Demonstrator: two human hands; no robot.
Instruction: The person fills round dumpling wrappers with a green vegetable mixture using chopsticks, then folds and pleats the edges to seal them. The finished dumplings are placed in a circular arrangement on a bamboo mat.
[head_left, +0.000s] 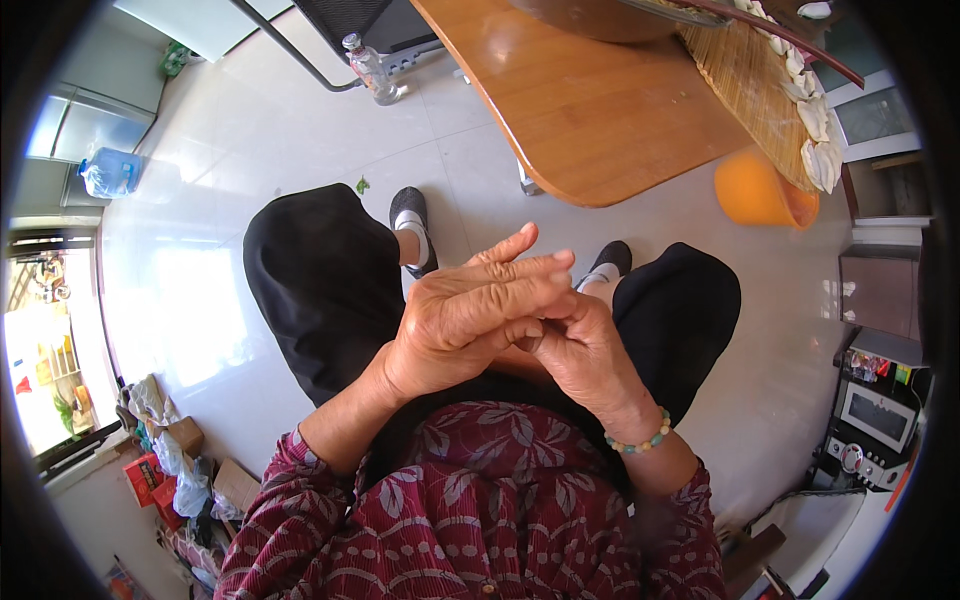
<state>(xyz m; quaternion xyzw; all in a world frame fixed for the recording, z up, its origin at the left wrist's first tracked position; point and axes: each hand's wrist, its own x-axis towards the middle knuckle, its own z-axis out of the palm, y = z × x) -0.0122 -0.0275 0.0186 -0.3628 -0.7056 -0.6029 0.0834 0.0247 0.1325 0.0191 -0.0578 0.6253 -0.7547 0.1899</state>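
My left hand (465, 319) and my right hand (589, 349) are pressed together above my lap. The left fingers lie across the right fingers, and both thumbs meet near the middle. Whatever may be between the palms is hidden. A beaded bracelet (637, 444) circles my right wrist. Beyond my knees stands a wooden table (592, 120). On it lie a woven straw tray (750, 97) with several white dumplings (812, 120) along its far side, and a metal bowl (600, 21) cut off by the top edge of view.
An orange plastic bin (754, 191) is on the floor under the tray's corner. A glass bottle (373, 75) stands by a black chair (367, 26). A blue water jug (112, 174) is at the left wall. Bags and cardboard boxes (236, 484) lie at lower left.
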